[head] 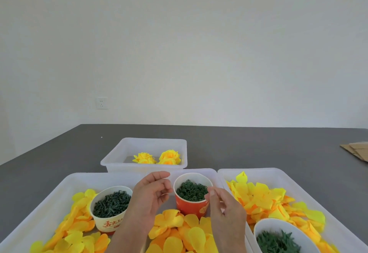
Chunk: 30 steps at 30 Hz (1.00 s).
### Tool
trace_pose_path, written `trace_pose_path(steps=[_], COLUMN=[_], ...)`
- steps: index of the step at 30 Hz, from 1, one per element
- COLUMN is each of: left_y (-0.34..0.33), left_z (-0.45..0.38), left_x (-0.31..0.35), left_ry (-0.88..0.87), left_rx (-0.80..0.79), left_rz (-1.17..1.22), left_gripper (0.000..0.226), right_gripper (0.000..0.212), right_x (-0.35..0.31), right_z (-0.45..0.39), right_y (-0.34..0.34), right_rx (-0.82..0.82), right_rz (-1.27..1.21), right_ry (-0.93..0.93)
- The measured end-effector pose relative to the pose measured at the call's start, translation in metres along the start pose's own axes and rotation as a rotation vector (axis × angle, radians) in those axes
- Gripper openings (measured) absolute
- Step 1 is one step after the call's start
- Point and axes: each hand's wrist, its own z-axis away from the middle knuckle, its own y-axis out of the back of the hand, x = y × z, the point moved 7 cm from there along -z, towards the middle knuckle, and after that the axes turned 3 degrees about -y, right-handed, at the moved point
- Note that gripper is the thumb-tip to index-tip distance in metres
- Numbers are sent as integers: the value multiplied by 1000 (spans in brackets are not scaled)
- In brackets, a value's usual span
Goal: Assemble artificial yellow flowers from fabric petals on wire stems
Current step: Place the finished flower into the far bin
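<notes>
Nearest us, our left hand (148,197) and right hand (223,208) hover apart, fingers loosely curled, holding nothing visible, over loose petals (179,231). We count three trays, three cups, three finished flowers (157,157).

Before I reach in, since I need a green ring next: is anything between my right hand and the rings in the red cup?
Nothing visible. The right hand hovers at the red cup rim, and the rings lie uncovered in its open top.
</notes>
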Motion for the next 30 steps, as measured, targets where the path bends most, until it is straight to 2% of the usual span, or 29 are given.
trace_pose_path(steps=[6, 11, 15, 20, 30], left_y=[7, 17, 19, 21, 27], left_z=[17, 34, 46, 51, 51], left_x=[1, -3, -3, -5, -9], left_ry=[-73, -180, -286, -323, -289], left_rx=[71, 244, 315, 327, 345], left_rz=[-100, -184, -277, -321, -351], left_gripper=[24, 26, 30, 31, 28], right_gripper=[15, 17, 20, 26, 34], right_x=[6, 6, 7, 6, 7], right_z=[-4, 0, 3, 4, 6], right_y=[-2, -6, -8, -10, -9], right_rx=[0, -50, -74, -91, -106], right_rz=[26, 71, 88, 103, 121], right_ry=[-16, -9, -17, -24, -24])
